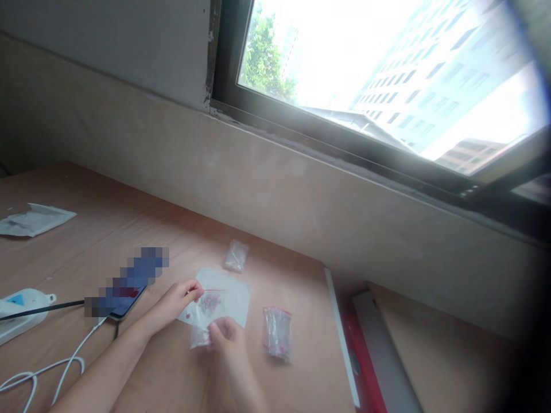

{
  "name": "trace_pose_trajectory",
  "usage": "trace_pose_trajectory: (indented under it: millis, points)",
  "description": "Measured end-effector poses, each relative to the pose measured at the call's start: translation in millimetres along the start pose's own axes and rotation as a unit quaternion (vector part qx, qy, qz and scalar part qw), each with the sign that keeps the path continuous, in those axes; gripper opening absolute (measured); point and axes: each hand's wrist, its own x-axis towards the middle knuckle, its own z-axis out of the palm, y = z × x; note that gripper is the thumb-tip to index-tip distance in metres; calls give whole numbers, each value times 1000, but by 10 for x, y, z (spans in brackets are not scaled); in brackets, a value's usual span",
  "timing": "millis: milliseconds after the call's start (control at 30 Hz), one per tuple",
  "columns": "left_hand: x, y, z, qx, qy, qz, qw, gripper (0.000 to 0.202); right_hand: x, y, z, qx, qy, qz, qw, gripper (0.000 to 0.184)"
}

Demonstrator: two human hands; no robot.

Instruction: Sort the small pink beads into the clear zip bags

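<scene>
Daylight from the window [387, 69] blows out into white glare; the edges bow with distortion, and the right side darkens into blur.

Bag [208, 307]: clear, red seal strip, pinkish-red bits inside. Desk [107, 212]: tan wood grain. Power strip [19, 315]: white, blue mark.

You're working at a plywood table [107, 241] below a dark-framed window [387, 74]. To your left lie a folded white packet [37, 221], a power strip [21, 312], a pixelated phone [127, 307] and a white cable [51, 373]; a red strip [365, 361] sits off the table's right edge.
</scene>
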Motion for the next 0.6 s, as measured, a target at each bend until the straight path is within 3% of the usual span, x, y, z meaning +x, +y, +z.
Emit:
trace_pose_trajectory:
  millis: [100, 200, 333, 400, 500, 600]
  points:
    - [54, -102, 3, -19, -2, -9, 1000, 31, 41, 27, -44, -35, 33, -30, 998, 22]
    - [67, -228, -61, -20, 23, -13, 999, 31, 247, -126, -155, -73, 82, -59, 992, 22]
    - [33, -480, -127, 40, 52, -26, 998, 27, 810, -468, -293, -100, 164, -86, 978, 32]
    - [11, -592, -117, 54, 69, -15, 996, 27, 1137, -595, -307, -144, 232, -94, 957, 32]
    - [-13, -678, -84, 71, 84, 7, 994, 28, 1521, -651, -263, -218, 289, -66, 930, 29]
    - [-28, -695, -78, 106, 83, 14, 991, 30, 1663, -581, -198, -256, 319, -42, 912, 31]
